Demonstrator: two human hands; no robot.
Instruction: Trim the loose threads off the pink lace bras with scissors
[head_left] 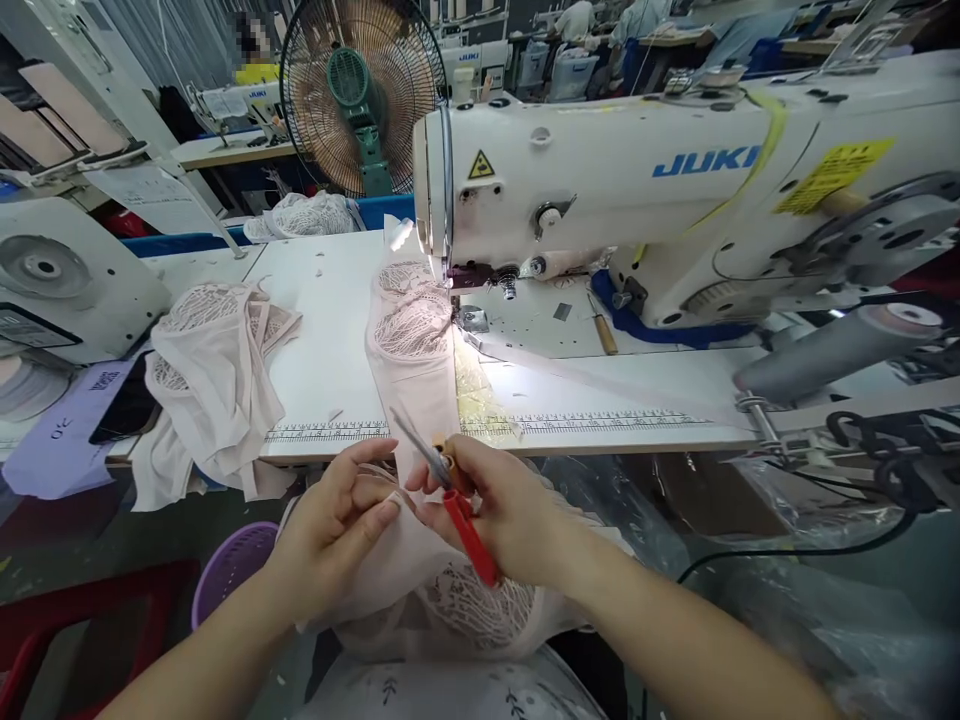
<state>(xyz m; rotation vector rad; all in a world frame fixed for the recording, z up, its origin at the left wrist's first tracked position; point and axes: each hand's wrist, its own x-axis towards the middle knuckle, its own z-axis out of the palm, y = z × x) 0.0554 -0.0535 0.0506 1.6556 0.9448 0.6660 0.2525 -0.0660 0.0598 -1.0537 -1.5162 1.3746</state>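
Close to my lap, my left hand [341, 530] pinches the edge of a pale pink lace bra [480, 605] between thumb and fingers. Beside it, my right hand [502, 510] is closed around scissors with red handles [472, 540], their blades pointing up and left. The right fingertips are close to the same fabric; whether they grip it too I cannot tell. Another pale pink lace piece [412, 325] lies on the sewing table under the needle area, its lower end reaching the front edge near my hands.
A white JUKI sewing machine [600, 170] stands on the table [322, 330]. More lace pieces [217, 370] are piled at left, hanging over the edge. A fan [364, 95] is behind; a purple basket [232, 570] is below. A screwdriver-like tool [602, 325] lies by the machine.
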